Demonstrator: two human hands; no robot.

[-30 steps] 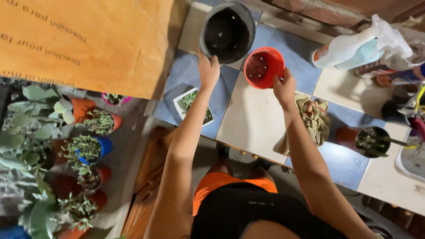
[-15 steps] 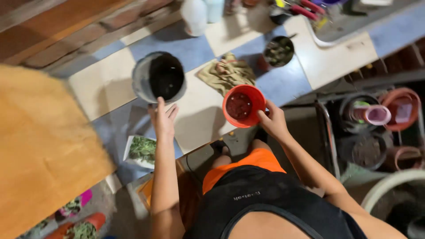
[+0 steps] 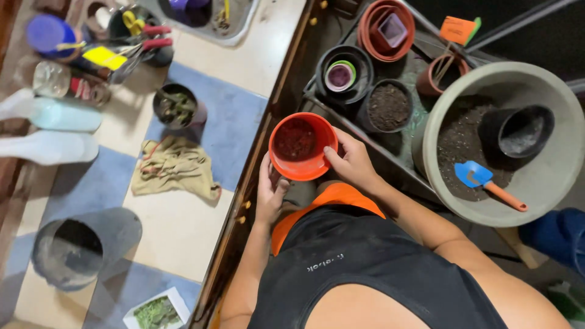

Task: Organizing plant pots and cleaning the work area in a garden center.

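Head view: both hands grip round orange plastic pot; left hand cups underside, right hand clamps rim. Big grey soil-filled basin near right.

Blue trowel in grey soil basin; rag on tiled counter

We have a single view, worn on the head and aimed almost straight down, so our own dark-shirted chest fills the bottom of the picture. It sits close: the arms run up from the lower edge to the middle, where the orange pot marks the centre. To the left the lens takes in the tiled worktop (seen flat from above); to the right it drops past the edge to the large grey bowl lower down. No second view shares this ground.
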